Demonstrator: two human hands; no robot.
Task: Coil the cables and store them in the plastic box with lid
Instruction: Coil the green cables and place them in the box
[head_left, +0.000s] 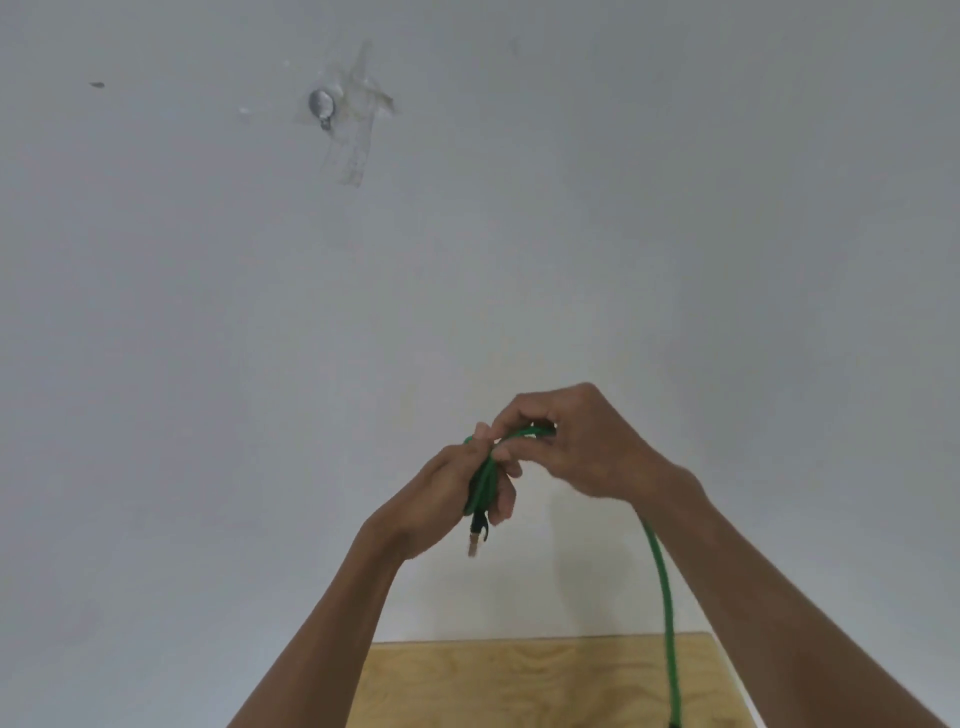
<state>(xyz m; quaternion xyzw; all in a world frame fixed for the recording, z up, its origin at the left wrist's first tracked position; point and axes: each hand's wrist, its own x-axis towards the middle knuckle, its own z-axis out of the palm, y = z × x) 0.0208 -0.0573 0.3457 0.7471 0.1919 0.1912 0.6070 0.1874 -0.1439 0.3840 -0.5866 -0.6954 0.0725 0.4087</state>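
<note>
A plain pale grey wall (675, 208) carries a taped-on round metal fitting (322, 106); below stands a light plywood tabletop (493, 686).

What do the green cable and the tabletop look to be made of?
Cable: seemingly a braided fabric jacket, matte; it shows a ribbed, woven texture. Its plug tip looks metallic, though blurred. Tabletop: light plywood or wood veneer, unvarnished-looking, with visible grain swirls.

A pale wall (675, 208) fills most of the view, with a small metal fitting (321, 105) stuck on it under clear tape (358, 130), above a light plywood bench (519, 686) at the bottom.
</note>
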